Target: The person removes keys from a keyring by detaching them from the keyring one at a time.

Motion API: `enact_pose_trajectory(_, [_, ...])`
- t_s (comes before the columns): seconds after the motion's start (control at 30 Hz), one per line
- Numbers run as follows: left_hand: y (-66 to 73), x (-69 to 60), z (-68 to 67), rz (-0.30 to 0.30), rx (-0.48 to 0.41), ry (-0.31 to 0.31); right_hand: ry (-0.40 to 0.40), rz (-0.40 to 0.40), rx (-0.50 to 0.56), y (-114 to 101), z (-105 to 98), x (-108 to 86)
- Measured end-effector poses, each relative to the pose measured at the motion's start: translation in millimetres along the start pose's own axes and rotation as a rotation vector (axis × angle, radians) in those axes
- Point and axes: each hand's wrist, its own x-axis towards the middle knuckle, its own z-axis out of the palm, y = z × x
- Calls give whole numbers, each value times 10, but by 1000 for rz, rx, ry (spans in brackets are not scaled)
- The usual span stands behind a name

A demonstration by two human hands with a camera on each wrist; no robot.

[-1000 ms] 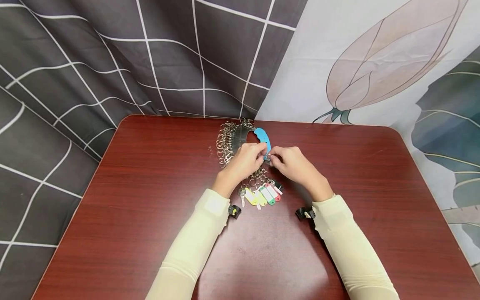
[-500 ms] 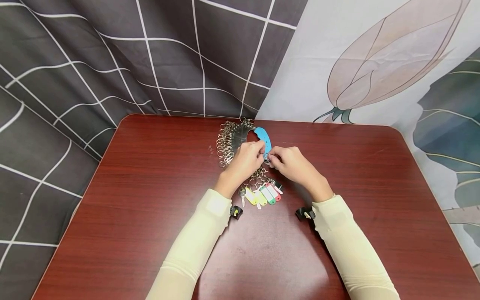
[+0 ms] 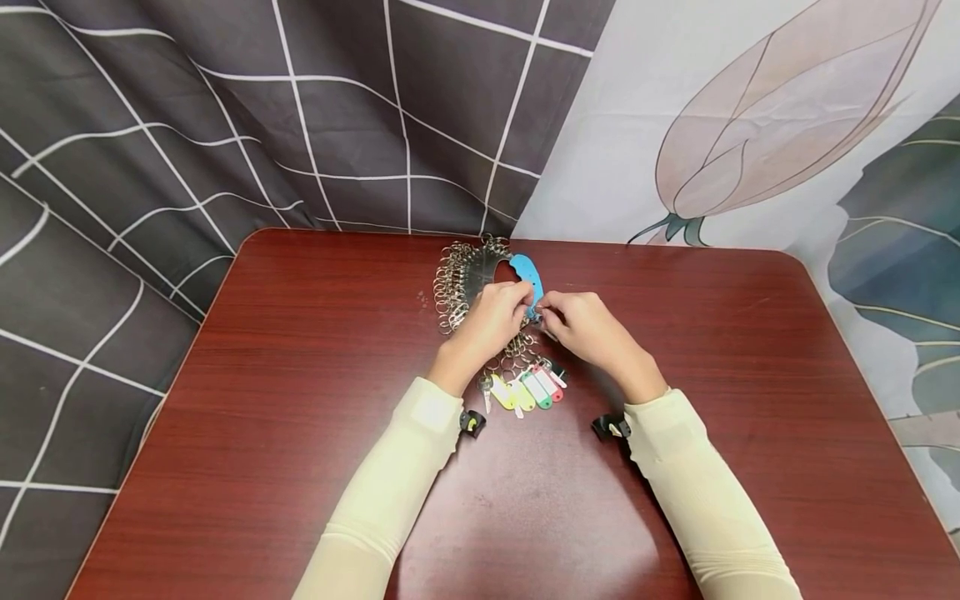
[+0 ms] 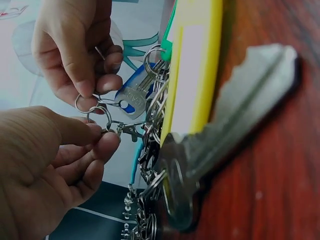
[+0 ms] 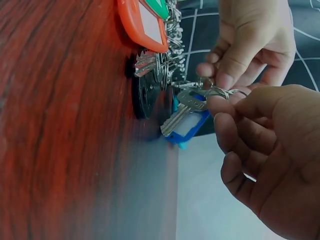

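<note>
My left hand (image 3: pixel 495 317) pinches a split ring (image 4: pixel 102 117) that hangs from a small metal clip (image 4: pixel 131 130) on a large key holder. Opposite it, fingertips almost meeting, my right hand (image 3: pixel 581 323) pinches another split ring (image 4: pixel 81 104) carrying a silver key (image 5: pixel 175 120) and a blue key tag (image 5: pixel 192 125). The two rings meet or overlap between the fingertips; whether they are linked cannot be told. The holder's dark curved plate (image 3: pixel 478 273) and blue handle (image 3: pixel 526 271) lie on the table, partly behind my left hand.
Many empty metal rings (image 3: pixel 450 283) fringe the holder's left side. Nearer me lie yellow tags (image 3: pixel 502 393), a green tag (image 3: pixel 536 390), a red tag (image 3: pixel 553 383) and a loose-hanging key (image 3: pixel 486 396). Curtains stand behind the reddish-brown table (image 3: pixel 315 375).
Both hands stay in nearly the same place beside the blue handle. Only small finger shifts show, and the small pieces between the fingertips sit slightly differently.
</note>
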Motion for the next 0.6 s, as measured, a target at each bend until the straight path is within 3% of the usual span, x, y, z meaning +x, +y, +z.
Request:
enact_pose_trajectory(0.17, [26,10,6,-29,-6,22,-19,-14,-4,-16,-9,1])
enact_pose_trajectory(0.33, [34,14,-18,-136,-49,14,-23,-15,7,-12,-3,-4])
enact_pose_trajectory(0.6, [1,28,-84,-352,-357,-81,2,-43,5,-7,-5,-5])
